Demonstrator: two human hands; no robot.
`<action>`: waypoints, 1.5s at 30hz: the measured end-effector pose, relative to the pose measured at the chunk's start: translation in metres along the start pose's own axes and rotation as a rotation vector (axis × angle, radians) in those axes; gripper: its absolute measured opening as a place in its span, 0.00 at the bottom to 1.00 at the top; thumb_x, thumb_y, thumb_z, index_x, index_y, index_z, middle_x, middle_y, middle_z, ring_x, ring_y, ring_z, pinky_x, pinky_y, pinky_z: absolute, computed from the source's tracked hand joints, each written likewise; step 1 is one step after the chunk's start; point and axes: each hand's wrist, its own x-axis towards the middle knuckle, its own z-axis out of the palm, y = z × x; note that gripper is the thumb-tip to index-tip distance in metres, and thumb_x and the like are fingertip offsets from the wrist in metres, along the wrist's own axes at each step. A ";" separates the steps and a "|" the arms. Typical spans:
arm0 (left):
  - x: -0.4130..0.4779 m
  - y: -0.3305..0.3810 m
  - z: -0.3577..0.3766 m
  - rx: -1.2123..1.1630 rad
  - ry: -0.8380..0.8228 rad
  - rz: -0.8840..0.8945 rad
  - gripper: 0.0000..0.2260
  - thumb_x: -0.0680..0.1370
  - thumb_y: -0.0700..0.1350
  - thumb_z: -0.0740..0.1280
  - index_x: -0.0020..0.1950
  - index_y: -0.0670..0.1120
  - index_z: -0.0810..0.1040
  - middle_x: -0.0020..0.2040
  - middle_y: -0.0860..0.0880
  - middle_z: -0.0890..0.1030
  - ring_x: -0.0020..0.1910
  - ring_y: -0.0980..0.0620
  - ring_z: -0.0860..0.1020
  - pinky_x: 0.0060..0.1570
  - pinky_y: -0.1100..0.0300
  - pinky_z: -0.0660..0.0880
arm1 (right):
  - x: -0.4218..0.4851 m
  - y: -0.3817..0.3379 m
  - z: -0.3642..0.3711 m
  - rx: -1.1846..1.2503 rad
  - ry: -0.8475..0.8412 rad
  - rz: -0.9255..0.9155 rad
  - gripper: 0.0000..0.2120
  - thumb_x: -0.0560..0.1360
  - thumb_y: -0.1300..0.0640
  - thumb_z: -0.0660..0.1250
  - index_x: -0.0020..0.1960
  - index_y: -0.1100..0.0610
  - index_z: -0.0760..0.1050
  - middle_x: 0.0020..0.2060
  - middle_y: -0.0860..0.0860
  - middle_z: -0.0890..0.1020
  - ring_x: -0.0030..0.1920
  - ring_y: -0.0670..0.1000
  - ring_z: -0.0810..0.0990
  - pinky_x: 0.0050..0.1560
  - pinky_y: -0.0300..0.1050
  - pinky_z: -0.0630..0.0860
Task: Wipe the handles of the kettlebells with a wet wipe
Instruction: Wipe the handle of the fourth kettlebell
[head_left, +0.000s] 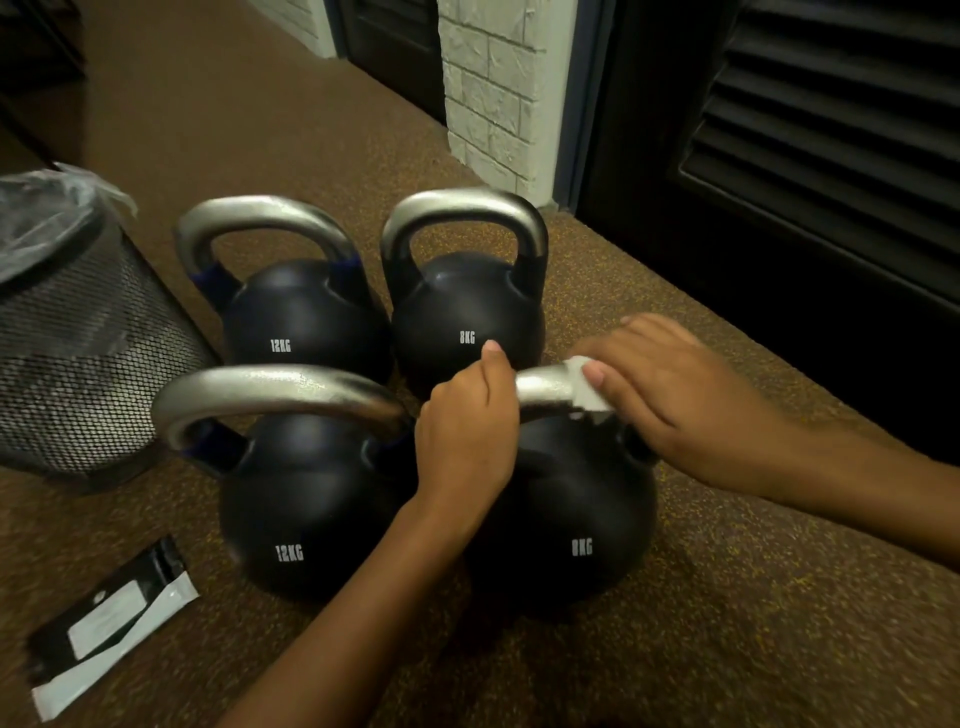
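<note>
Black and marked 8KG, the near right kettlebell (561, 519) stands on the brown floor (753, 623). The left hand (467, 436) grips its silver handle (543, 389); the right hand (670, 395) pinches a white wet wipe (589, 397) around it. A mesh bin (78, 364) holds a clear liner (41, 218).

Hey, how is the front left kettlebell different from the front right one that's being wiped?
The front left black kettlebell reads 12KG; the front right black kettlebell reads 8KG. The first's silver handle is free; the second's is gripped by the left hand, with a white wet wipe pressed on it by the right hand. Both stand upright.
</note>
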 end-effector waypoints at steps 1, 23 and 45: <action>0.000 0.000 0.000 -0.001 0.001 0.004 0.24 0.82 0.51 0.48 0.46 0.41 0.80 0.46 0.38 0.81 0.51 0.37 0.77 0.54 0.48 0.71 | -0.005 0.004 0.001 0.077 0.020 0.066 0.25 0.79 0.43 0.42 0.54 0.54 0.74 0.44 0.47 0.77 0.48 0.46 0.72 0.55 0.37 0.61; 0.000 0.004 0.000 0.027 -0.021 -0.020 0.23 0.82 0.51 0.48 0.46 0.40 0.79 0.48 0.37 0.80 0.53 0.36 0.75 0.53 0.50 0.68 | -0.038 0.022 0.024 0.217 0.146 0.117 0.22 0.81 0.43 0.44 0.68 0.52 0.64 0.59 0.44 0.71 0.60 0.44 0.69 0.61 0.38 0.61; 0.001 0.000 0.003 0.154 0.073 0.158 0.23 0.83 0.50 0.48 0.39 0.42 0.76 0.41 0.42 0.81 0.46 0.41 0.77 0.42 0.56 0.64 | -0.043 0.027 0.027 0.313 0.388 0.093 0.19 0.72 0.51 0.67 0.56 0.63 0.71 0.52 0.54 0.73 0.57 0.45 0.72 0.59 0.30 0.67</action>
